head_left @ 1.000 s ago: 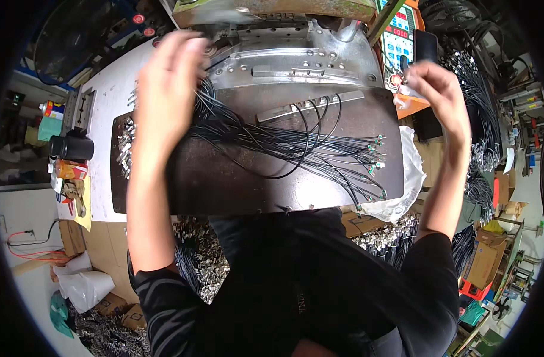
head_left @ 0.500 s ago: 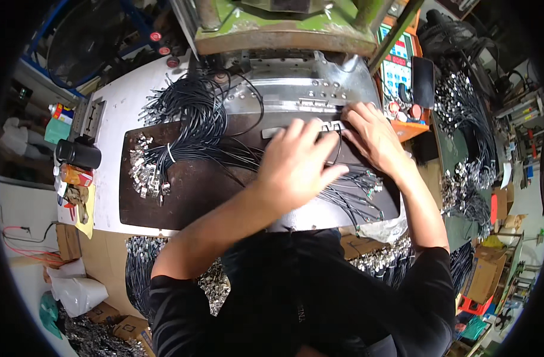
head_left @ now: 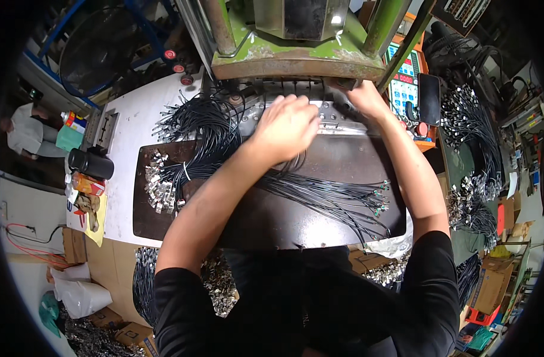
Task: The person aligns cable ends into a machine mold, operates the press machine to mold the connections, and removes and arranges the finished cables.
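My left hand (head_left: 287,128) is over the front of the press bed with its fingers curled downward; whatever it grips is hidden beneath it. A few black cables (head_left: 297,162) come out below that hand. Further right, my right hand (head_left: 367,100) reaches to the lower edge of the green press (head_left: 301,70), its fingertips hidden in the shadow there. The metal press bed (head_left: 343,127) has rows of holes. On the dark mat (head_left: 337,154), a fan of black cables (head_left: 331,190) spreads right, with small green-tipped ends. A tied cable bundle (head_left: 185,169) with metal connectors lies left.
More loose black cables (head_left: 206,113) lie behind the tied bundle. A control panel (head_left: 404,77) and a phone (head_left: 429,98) stand right of the press. At the left table edge are a black bottle (head_left: 91,163) and an orange bottle (head_left: 88,184). Cable bundles (head_left: 486,149) hang at far right.
Both hands have moved forward from the mat to the press. The slotted metal strip between them no longer shows on the mat. The whole view has shifted, showing more of the press.
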